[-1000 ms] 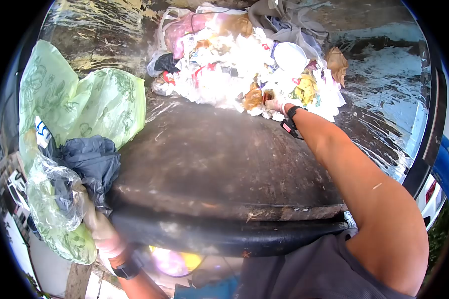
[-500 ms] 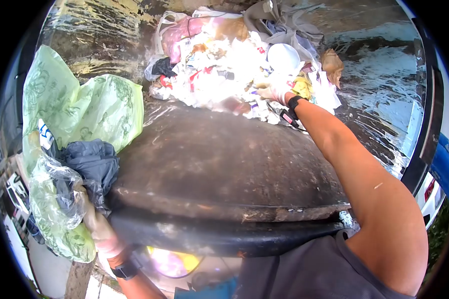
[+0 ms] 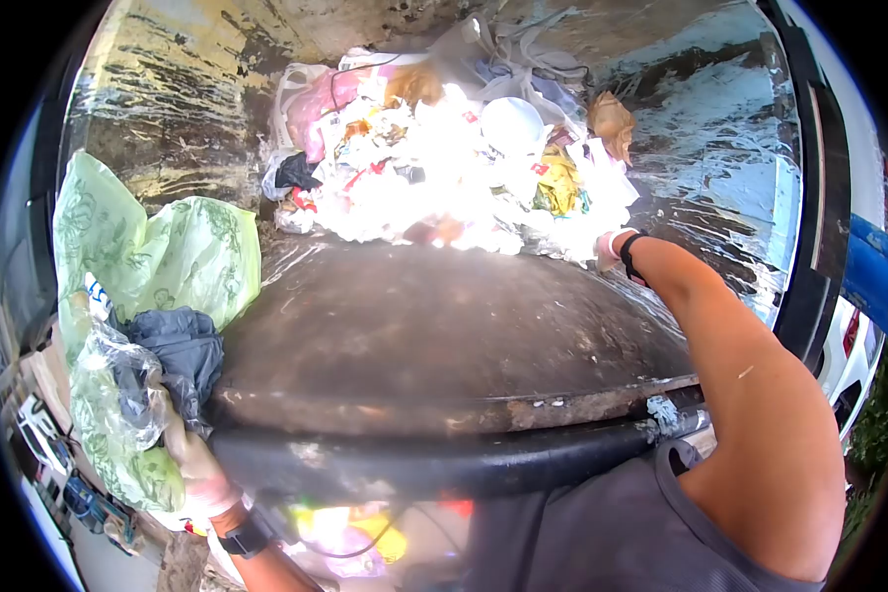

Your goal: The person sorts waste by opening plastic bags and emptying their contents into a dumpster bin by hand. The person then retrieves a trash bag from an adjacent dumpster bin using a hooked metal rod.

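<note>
My left hand [image 3: 189,459], in a pale glove, is closed on a bundle of bags at the left edge of the metal hopper [image 3: 444,326]. The bundle includes a green patterned bag [image 3: 202,252], a dark grey bag [image 3: 180,350] and clear plastic [image 3: 118,380]. My right hand [image 3: 607,249] is at the lower right edge of a heap of mixed waste [image 3: 434,178]; its fingers are largely hidden by glare and the hand itself. A yellow wrapper [image 3: 558,183] and a white round lid [image 3: 512,126] lie in the heap.
A brown paper bag [image 3: 612,123] sits at the heap's right. The hopper's dark front rim [image 3: 444,464] crosses in front of my body. Below it are bright yellow and pink items [image 3: 355,543]. A blue object [image 3: 870,271] stands outside at the right.
My right hand has moved from the middle of the heap to its lower right edge. The view has shifted, while my left hand still holds the bags.
</note>
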{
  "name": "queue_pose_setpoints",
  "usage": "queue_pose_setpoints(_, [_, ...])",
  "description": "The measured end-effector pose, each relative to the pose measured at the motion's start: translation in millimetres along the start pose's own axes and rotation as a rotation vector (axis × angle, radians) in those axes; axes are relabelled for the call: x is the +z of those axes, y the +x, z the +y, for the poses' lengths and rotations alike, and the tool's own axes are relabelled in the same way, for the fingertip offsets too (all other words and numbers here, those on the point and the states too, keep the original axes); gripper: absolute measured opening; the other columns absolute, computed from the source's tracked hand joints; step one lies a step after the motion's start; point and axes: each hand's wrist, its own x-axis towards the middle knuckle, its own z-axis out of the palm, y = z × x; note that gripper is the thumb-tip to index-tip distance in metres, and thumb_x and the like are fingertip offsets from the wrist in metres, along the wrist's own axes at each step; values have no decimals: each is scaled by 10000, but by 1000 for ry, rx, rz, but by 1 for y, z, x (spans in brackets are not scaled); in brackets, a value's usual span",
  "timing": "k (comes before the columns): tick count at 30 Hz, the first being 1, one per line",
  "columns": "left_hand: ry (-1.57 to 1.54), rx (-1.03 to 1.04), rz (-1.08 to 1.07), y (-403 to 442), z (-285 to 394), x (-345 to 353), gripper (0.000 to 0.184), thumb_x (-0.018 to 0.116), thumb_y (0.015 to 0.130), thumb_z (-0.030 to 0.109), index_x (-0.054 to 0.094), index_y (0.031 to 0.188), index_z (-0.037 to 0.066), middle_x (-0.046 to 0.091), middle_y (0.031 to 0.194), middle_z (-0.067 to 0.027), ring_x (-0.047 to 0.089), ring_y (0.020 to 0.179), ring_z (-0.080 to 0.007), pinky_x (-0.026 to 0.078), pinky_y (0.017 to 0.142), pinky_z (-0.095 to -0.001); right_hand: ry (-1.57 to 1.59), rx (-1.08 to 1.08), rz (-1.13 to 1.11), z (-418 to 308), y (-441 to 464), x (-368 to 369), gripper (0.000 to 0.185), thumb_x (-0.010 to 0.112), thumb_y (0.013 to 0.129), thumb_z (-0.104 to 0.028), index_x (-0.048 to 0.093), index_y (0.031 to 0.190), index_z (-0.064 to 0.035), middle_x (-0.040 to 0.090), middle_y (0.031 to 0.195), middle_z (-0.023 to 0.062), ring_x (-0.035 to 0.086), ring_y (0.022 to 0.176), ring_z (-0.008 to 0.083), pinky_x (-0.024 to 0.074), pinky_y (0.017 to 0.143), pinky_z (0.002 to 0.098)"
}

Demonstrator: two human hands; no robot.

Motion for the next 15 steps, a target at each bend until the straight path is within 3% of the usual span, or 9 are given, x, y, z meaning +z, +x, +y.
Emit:
queue_pose_setpoints(2, [216,72,159,1,7,-1,447,611,901,-18,695,1321,108,723,1208,-91,682,1033,-254,518,926,-351,73,58,87,5,-44,-12,550,699,794,-378,717,1246,-65,748,1167,168,711,1062,347,551,896,481])
queue_pose_setpoints(3, [276,101,229,6,12,-3,419,626,905,11,708,1297,134,728,1119,-78,680,941,-250,522,857,-357,111,91,136,8,-70,-20,562,700,791,-379,712,1258,-66,746,1176,166,710,1067,346,549,900,482])
queue_pose_setpoints(5, [302,150,356,11,17,-5,363,657,914,69,734,1249,186,740,942,-53,676,756,-242,530,718,-370,193,151,277,-3,-130,-56,703,701,806,-400,587,1426,-88,651,1367,191,632,1242,352,517,1023,432])
queue_pose_setpoints(6, [301,167,388,12,21,-5,335,673,918,98,748,1224,212,746,853,-40,673,663,-238,534,649,-376,132,137,452,-12,-156,-73,694,699,812,-394,583,1423,-87,657,1347,199,633,1236,358,520,1016,433])
queue_pose_setpoints(9, [333,159,500,9,19,13,292,664,918,115,745,1183,206,733,852,-63,673,689,-266,530,668,-391,270,-59,725,-26,-216,-109,616,690,834,-375,607,1377,-95,697,1226,210,669,1143,379,538,935,462])
queue_pose_setpoints(10, [340,162,542,11,19,19,278,661,917,120,745,1169,204,729,852,-71,673,698,-276,529,674,-396,364,42,726,-35,-238,-114,549,668,875,-361,625,1358,-105,707,1198,209,678,1120,385,533,933,462])
queue_pose_setpoints(13, [266,86,355,15,15,24,340,638,900,116,723,1219,198,722,974,-106,678,842,-319,525,774,-434,434,-16,757,-86,-356,-128,539,634,932,-337,597,1407,-84,675,1299,230,648,1212,381,495,1042,418])
queue_pose_setpoints(15, [241,42,223,17,22,15,435,614,876,101,702,1292,191,713,1120,-118,676,1000,-352,517,880,-473,512,-70,929,-98,-394,-106,543,634,938,-325,590,1406,-53,665,1315,236,639,1228,378,492,1051,415])
